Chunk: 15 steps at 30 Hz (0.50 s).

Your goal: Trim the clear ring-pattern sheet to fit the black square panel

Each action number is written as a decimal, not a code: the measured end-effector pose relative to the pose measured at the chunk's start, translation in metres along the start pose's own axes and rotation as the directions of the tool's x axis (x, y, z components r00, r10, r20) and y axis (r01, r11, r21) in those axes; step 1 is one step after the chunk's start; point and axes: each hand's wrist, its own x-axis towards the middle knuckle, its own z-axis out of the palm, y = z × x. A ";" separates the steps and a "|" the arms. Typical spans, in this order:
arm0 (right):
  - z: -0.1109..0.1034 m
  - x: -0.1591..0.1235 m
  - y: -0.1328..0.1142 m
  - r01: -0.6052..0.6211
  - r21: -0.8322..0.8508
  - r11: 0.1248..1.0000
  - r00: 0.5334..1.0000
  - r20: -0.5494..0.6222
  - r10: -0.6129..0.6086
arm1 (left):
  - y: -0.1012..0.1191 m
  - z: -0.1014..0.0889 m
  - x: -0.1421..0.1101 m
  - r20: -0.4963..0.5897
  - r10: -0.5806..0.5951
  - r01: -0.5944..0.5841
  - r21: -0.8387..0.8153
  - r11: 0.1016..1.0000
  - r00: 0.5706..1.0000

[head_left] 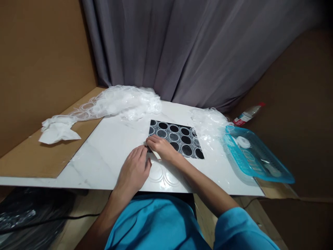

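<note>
A black tray [194, 147] with several round cells covered by clear plastic rings lies on a white marble slab [104, 156]. My right hand [161, 146] rests on the tray's near left corner with its fingers curled and pressed down. My left hand [135, 170] sits just left of it, fingers bent toward the same corner. What the fingertips pinch is hidden. A clear plastic sheet with round cups [162, 175] lies on the slab in front of my hands.
A heap of clear plastic pieces [122, 102] lies at the back left, another heap [209, 121] right of the tray. A blue basket [256, 158] with a white tape roll [243, 141] stands at the right. A bottle [247, 114] lies behind it. Grey curtain behind.
</note>
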 end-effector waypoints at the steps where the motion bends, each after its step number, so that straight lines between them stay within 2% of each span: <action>1: -0.001 0.001 0.003 -0.017 0.027 0.999 1.000 -0.020 0.018 | 0.000 0.000 0.000 0.000 0.001 -0.001 0.002 1.000 1.000; 4: -0.006 0.006 0.021 -0.096 0.109 0.989 0.985 -0.133 0.111 | -0.002 0.002 -0.001 -0.009 0.011 -0.010 0.009 1.000 1.000; 6: -0.015 0.013 0.040 -0.181 0.133 0.974 0.947 -0.244 0.209 | -0.002 0.003 -0.001 -0.013 0.014 -0.014 0.011 1.000 1.000; 8: -0.028 0.019 0.064 -0.277 0.144 0.950 0.877 -0.367 0.311 | -0.001 0.003 -0.002 -0.006 0.007 -0.007 0.018 1.000 1.000; 11: -0.057 0.014 0.099 -0.391 0.144 0.909 0.733 -0.548 0.403 | 0.001 0.001 -0.004 0.008 -0.015 0.015 0.039 0.999 1.000; 13: -0.079 -0.005 0.119 -0.452 0.117 0.884 0.645 -0.642 0.414 | 0.002 0.000 -0.007 0.011 -0.020 0.020 0.050 0.999 1.000; 15: -0.101 -0.037 0.135 -0.522 0.056 0.851 0.584 -0.704 0.405 | 0.001 -0.001 -0.011 0.009 -0.020 0.020 0.054 0.998 1.000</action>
